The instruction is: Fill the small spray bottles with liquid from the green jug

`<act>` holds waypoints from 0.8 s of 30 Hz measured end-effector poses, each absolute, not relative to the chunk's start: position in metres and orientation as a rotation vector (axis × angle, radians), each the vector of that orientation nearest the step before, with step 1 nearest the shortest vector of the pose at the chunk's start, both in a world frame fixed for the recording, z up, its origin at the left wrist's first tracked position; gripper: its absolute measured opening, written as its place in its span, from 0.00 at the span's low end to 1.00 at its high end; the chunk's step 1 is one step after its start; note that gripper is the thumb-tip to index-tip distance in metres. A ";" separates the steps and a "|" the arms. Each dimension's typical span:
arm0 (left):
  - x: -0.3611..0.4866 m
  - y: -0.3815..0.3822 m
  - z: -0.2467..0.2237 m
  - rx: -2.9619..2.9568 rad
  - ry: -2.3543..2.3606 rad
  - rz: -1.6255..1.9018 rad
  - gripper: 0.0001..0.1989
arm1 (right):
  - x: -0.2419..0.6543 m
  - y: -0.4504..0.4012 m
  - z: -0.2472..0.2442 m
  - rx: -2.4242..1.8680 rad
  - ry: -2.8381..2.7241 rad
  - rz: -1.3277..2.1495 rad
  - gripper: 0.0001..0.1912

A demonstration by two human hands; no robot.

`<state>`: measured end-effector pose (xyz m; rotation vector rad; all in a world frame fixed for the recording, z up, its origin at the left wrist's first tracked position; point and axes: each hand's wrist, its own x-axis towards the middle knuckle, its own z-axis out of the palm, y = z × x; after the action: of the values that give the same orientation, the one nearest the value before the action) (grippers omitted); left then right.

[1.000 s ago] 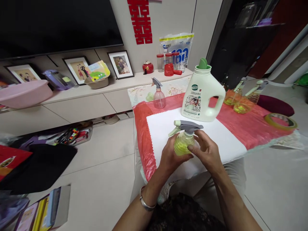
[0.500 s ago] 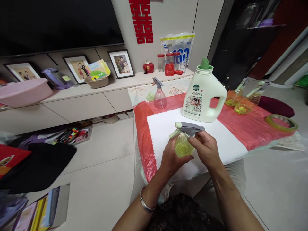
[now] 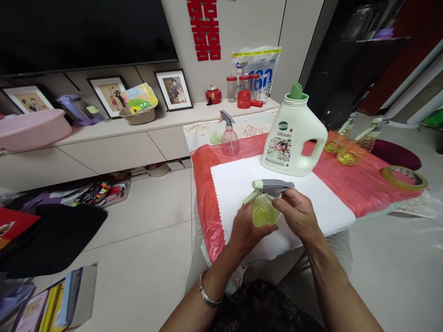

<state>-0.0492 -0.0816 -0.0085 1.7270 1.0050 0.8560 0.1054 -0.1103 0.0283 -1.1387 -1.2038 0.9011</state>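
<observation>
A clear spray bottle point(image 3: 266, 211) with yellow-green liquid and a grey and pale green trigger head is held above a white cloth point(image 3: 238, 182). My left hand point(image 3: 247, 226) is wrapped round its body. The fingers of my right hand point(image 3: 299, 210) grip the bottle's neck just under the spray head. Behind it stands a large pale green jug point(image 3: 294, 138) with a green piece in its open mouth. An empty pink spray bottle point(image 3: 230, 140) with a grey head stands at the back left of the table.
Red plastic sheeting point(image 3: 204, 184) covers the table. On the right lie a tape roll point(image 3: 404, 178) and several bottles with yellow liquid point(image 3: 349, 157). Behind, a long cabinet point(image 3: 114, 145) carries photo frames, a pink basin point(image 3: 34, 129) and red-lidded jars point(image 3: 231, 89).
The camera view has shifted slightly. Both hands keep nearly the same hold on the spray bottle, whose head sits a little lower in view.
</observation>
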 end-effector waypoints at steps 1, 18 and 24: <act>-0.049 -0.082 -0.009 1.727 1.002 0.862 0.39 | 0.105 -0.110 0.028 -1.140 -1.199 0.899 0.22; -0.048 -0.083 -0.010 1.796 1.056 0.880 0.36 | 0.090 -0.115 0.020 -1.247 -1.279 0.768 0.21; -0.047 -0.083 -0.013 1.766 1.083 0.909 0.36 | 0.081 -0.119 0.017 -1.338 -1.319 0.677 0.23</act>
<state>-0.0467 -0.0826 -0.0128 1.7656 1.0831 0.9091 0.0810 -0.1187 0.0173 -1.3378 -1.3186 0.6769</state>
